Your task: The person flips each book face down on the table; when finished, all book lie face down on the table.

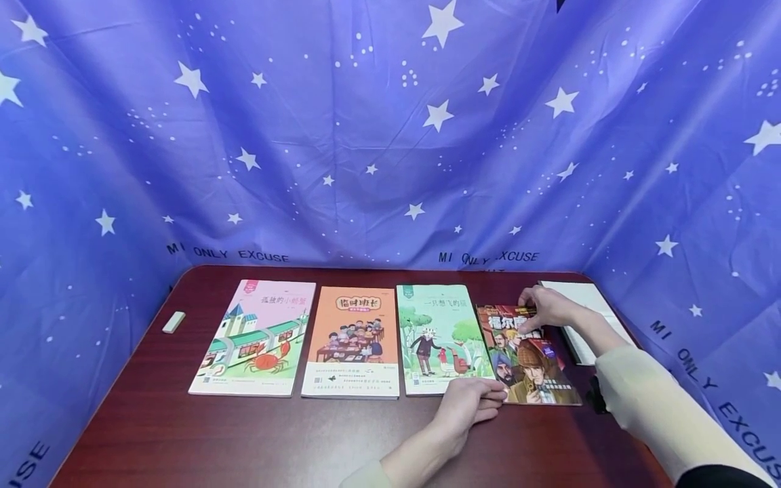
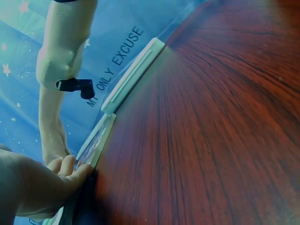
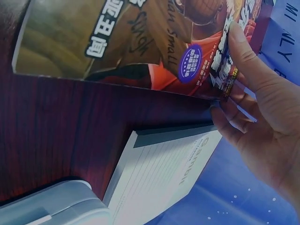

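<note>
The Sherlock Holmes paperback (image 1: pixel 535 366) lies at the right of the row, touched by both hands, its long axis running from about 11 o'clock to 5 o'clock, with 12 pointing away from the person. From the left hand (image 1: pixel 465 411), its middle lies toward 2 o'clock; from the right hand (image 1: pixel 554 306), toward 7. The right hand has the firmer contact: it pinches the far end, thumb over the cover and fingers at the edge. The left hand is loosely extended, its fingertips against the near-left corner, gripping nothing that can be made out. Whether the far end is raised off the table is unclear.

The cover is thin, glossy and brown, crowded with comic figures. At its 9 o'clock, just beside it, is the pale green cat storybook (image 1: pixel 442 339), then the orange classroom storybook (image 1: pixel 354 339) and the pink crab storybook (image 1: pixel 253 339), all smooth rectangles. Farthest left is a small, whitish oblong block (image 1: pixel 173 322). Toward 2 o'clock sits a white ruled notepad (image 1: pixel 590 315). Beneath, the table (image 1: pixel 274 440) has reddish, streaked wood grain; beyond hangs creased blue cloth (image 1: pixel 305 135) with white stars.
</note>
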The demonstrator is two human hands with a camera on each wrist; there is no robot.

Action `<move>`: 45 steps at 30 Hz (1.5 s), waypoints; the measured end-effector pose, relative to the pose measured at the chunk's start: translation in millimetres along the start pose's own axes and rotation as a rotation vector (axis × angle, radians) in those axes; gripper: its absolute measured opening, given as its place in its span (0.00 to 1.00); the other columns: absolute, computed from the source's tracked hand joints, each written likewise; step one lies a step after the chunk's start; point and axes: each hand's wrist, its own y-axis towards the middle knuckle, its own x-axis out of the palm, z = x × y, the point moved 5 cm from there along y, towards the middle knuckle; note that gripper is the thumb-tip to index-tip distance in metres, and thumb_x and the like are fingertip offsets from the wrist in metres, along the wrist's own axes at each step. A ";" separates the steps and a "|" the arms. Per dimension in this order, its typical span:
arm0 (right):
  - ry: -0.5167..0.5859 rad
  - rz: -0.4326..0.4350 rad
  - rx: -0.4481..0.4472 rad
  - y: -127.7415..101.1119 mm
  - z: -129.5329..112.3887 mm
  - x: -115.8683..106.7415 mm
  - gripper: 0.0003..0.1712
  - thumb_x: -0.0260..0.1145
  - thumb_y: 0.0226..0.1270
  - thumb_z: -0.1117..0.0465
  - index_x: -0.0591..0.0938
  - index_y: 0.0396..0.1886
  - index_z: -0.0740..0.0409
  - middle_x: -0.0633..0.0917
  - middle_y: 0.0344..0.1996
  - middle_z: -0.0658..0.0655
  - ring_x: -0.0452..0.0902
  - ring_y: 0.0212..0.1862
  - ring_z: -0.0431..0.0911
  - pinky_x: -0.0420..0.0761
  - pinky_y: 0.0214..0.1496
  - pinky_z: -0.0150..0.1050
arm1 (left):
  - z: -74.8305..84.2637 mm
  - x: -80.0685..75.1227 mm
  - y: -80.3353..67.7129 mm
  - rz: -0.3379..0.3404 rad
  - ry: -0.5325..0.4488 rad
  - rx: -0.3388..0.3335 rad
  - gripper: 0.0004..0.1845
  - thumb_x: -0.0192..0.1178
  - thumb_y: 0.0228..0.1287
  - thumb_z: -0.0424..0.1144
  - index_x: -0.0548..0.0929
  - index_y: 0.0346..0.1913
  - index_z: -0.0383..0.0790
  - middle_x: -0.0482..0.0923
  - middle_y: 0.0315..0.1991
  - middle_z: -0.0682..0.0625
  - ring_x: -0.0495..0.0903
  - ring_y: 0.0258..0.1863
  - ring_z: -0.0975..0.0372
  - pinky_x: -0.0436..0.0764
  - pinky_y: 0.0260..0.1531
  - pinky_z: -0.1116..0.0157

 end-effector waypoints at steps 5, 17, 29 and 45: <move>-0.025 0.026 -0.032 0.9 -1.0 -0.3 0.36 0.87 0.42 0.48 0.81 0.43 0.65 0.83 0.37 0.60 0.78 0.40 0.52 0.80 0.45 0.49 | 0.2 -3.7 0.8 -0.002 -0.078 -0.032 0.18 0.51 0.71 0.33 0.85 0.53 0.25 0.88 0.48 0.33 0.89 0.49 0.48 0.89 0.54 0.54; -0.051 -0.009 0.023 0.2 -0.8 -1.0 0.36 0.87 0.42 0.47 0.81 0.42 0.64 0.84 0.41 0.64 0.73 0.37 0.50 0.77 0.41 0.46 | -1.0 -0.7 -0.3 -0.010 -0.092 -0.052 0.18 0.52 0.71 0.33 0.85 0.54 0.25 0.88 0.49 0.34 0.89 0.49 0.51 0.88 0.55 0.54; -0.031 -0.030 0.028 2.3 -1.4 0.5 0.38 0.86 0.43 0.46 0.80 0.45 0.65 0.84 0.41 0.63 0.77 0.41 0.52 0.80 0.44 0.51 | -3.3 -1.2 0.9 0.011 -0.105 -0.060 0.17 0.52 0.70 0.32 0.86 0.53 0.26 0.88 0.48 0.36 0.89 0.46 0.54 0.88 0.54 0.55; -0.032 -0.013 0.037 1.1 -0.9 -0.1 0.37 0.87 0.42 0.45 0.79 0.44 0.63 0.82 0.36 0.59 0.71 0.36 0.48 0.75 0.39 0.43 | -2.4 -1.4 -0.3 0.010 -0.103 -0.056 0.17 0.53 0.69 0.32 0.86 0.53 0.26 0.88 0.48 0.35 0.88 0.45 0.57 0.89 0.54 0.56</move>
